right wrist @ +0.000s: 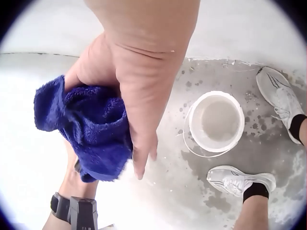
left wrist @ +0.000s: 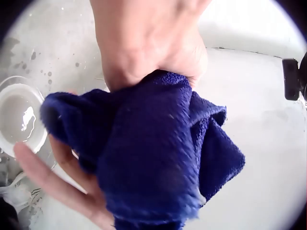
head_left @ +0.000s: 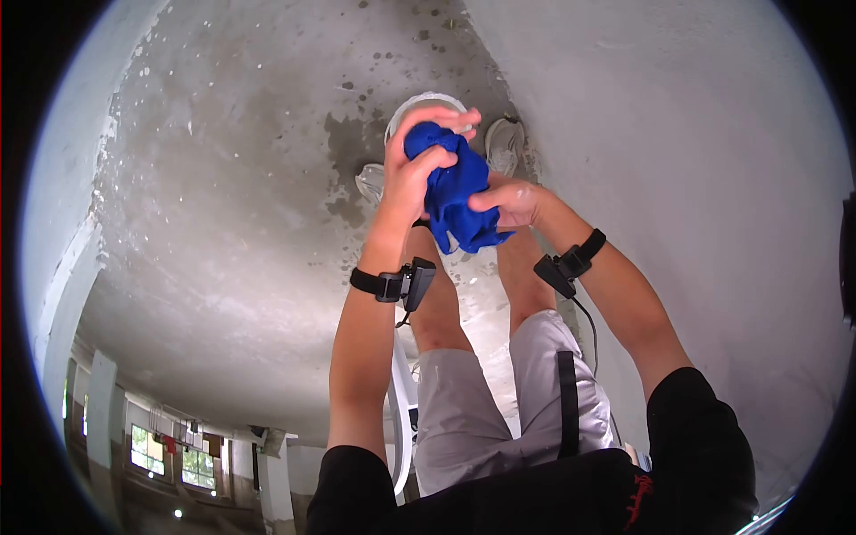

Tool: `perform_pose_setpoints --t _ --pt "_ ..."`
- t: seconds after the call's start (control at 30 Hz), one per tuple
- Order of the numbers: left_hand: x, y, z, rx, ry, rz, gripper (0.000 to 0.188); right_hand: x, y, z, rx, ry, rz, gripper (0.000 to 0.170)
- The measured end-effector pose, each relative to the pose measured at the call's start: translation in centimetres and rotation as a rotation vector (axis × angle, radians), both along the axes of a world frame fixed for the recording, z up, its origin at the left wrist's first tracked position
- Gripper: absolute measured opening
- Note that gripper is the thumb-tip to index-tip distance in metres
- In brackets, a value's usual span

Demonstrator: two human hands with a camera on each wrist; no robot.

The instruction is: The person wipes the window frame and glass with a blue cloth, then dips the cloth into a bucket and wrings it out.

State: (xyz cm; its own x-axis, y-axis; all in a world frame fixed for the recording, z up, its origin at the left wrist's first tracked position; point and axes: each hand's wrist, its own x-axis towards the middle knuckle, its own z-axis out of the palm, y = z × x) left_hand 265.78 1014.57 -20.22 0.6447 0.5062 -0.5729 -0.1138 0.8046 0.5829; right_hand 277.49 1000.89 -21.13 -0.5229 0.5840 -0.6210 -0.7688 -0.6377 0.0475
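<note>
A crumpled blue cloth [head_left: 459, 192] with a fuzzy, towel-like pile is bunched between both hands, raised above the floor. My left hand [head_left: 410, 174] grips its upper part, thumb laid across the cloth and the other fingers stretched past it. From the other side my right hand [head_left: 513, 203] holds the lower part, its thumb on the front. In the left wrist view, folds of the blue cloth [left wrist: 148, 148] hang below the left palm, with fingers showing behind them. The right wrist view shows the cloth [right wrist: 96, 129] tucked against the right palm.
A white bucket [right wrist: 191, 120] with a wire handle and cloudy liquid stands on the floor between two pale sneakers [right wrist: 232, 181]. Wet patches mark the grey concrete floor [head_left: 241, 178] around it. A pale wall [head_left: 678, 178] rises close on the right.
</note>
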Motion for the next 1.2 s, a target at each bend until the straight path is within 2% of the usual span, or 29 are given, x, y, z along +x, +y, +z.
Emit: perform_pose_setpoints --t 0.07,0.1,0.13,0.17,0.2,0.3,0.37,0.4,0.47,0.5,0.53,0.57,0.6,0.63,0.7,0.73,0.8,0.83,0.87,0.9,0.93,0.97,1.0,1.07,1.1,1.13,1.2 --pt "-0.2 0.7 -0.3 -0.013 0.038 -0.041 0.022 -0.4 2.5 1.0 0.142 -0.199 0.191 0.073" --pt "-0.3 0.7 -0.8 0.254 0.171 -0.124 0.019 -0.9 2.7 1.2 0.087 -0.311 0.218 0.069" --pt "-0.2 0.8 -1.4 0.519 0.302 -0.213 0.022 -1.0 3.2 1.6 0.073 -0.302 0.218 0.069" --pt "0.0 0.8 -1.9 0.536 0.337 -0.23 0.036 -0.8 3.9 2.2 0.103 -0.42 0.237 0.068" --pt "0.3 0.8 -2.4 0.537 0.335 -0.226 0.036 -0.7 4.4 2.4 0.137 -0.541 0.256 0.067" --pt "0.8 0.5 -3.8 0.612 0.405 -0.27 0.027 -1.6 3.6 -0.9 0.165 -0.68 0.263 0.079" --pt "0.7 0.0 -5.2 0.559 0.536 -0.266 0.027 -2.6 2.7 -3.1 0.183 -0.89 0.224 0.092" --pt "0.7 -0.4 -5.9 0.555 0.538 -0.262 0.027 -3.1 2.3 -4.3 0.184 -0.888 0.229 0.092" --pt "0.7 -1.0 -7.4 0.671 0.723 -0.217 0.027 -3.6 1.8 -6.8 0.191 -1.119 0.275 0.095" --pt "0.9 -1.4 -8.2 0.668 0.726 -0.216 0.027 -3.6 1.8 -7.7 0.176 -1.236 0.434 0.089" --pt "1.0 -1.6 -9.1 0.694 0.822 -0.207 0.026 -3.6 2.3 -7.9 0.177 -1.233 0.437 0.089" --pt "1.0 -1.9 -10.0 0.719 0.919 -0.199 0.027 -3.6 2.8 -7.8 0.094 -1.272 0.582 0.085" --pt "1.0 -2.1 -10.9 0.717 0.92 -0.199 0.027 -3.8 3.4 -7.8 0.01 -1.309 0.726 0.082" --pt "0.9 -2.4 -11.9 0.658 1.001 -0.195 0.024 -4.4 3.4 -8.5 0.01 -1.309 0.728 0.082" --pt "0.8 -3.2 -13.2 0.594 1.079 -0.191 0.022 -5.7 2.6 -10.5 -0.065 -1.513 0.81 0.074" --pt "0.6 -3.5 -13.5 0.602 1.076 -0.144 0.025 -5.5 2.4 -10.8 -0.065 -1.509 0.814 0.074" --pt "0.1 -3.7 -14.2 0.613 1.072 -0.093 0.028 -4.6 1.9 -11.3 0.032 -1.324 0.766 0.074" --pt "-0.7 -3.4 -14.3 0.616 1.004 -0.209 0.036 -4.0 1.7 -11.3 0.035 -1.322 0.765 0.074" --pt "-1.5 -3.1 -14.0 0.617 0.933 -0.326 0.044 -3.2 1.6 -10.9 0.093 -1.114 0.616 0.074" --pt "-2.5 -3.0 -13.4 0.619 0.933 -0.333 0.044 -2.4 1.3 -10.4 0.143 -0.905 0.465 0.073" --pt "-3.4 -2.7 -12.0 0.682 0.783 -0.285 0.06 -1.4 1.4 -9.6 0.139 -0.905 0.457 0.073" --pt "-4.5 -2.1 -10.5 0.744 0.636 -0.232 0.076 -0.3 2.0 -8.5 0.034 -0.682 0.484 0.072" --pt "-5.8 -1.4 -9.3 0.749 0.643 -0.229 0.076 0.7 2.5 -7.8 -0.067 -0.458 0.511 0.072" --pt "-8.0 0.0 -6.5 1.241 0.416 -0.564 0.093 1.9 2.5 -7.7 -0.048 -0.362 0.492 0.066" --pt "-8.4 0.6 -5.1 1.378 0.412 -0.719 0.09 2.4 2.5 -7.8 -0.066 -0.297 0.542 0.066" --pt "-8.6 0.6 -5.2 1.381 0.411 -0.722 0.09 2.6 3.0 -7.4 -0.085 -0.232 0.587 0.065" --pt "-8.9 0.6 -5.2 1.64 0.34 -0.882 0.085 2.4 3.7 -6.3 -0.038 -0.234 0.627 0.065"
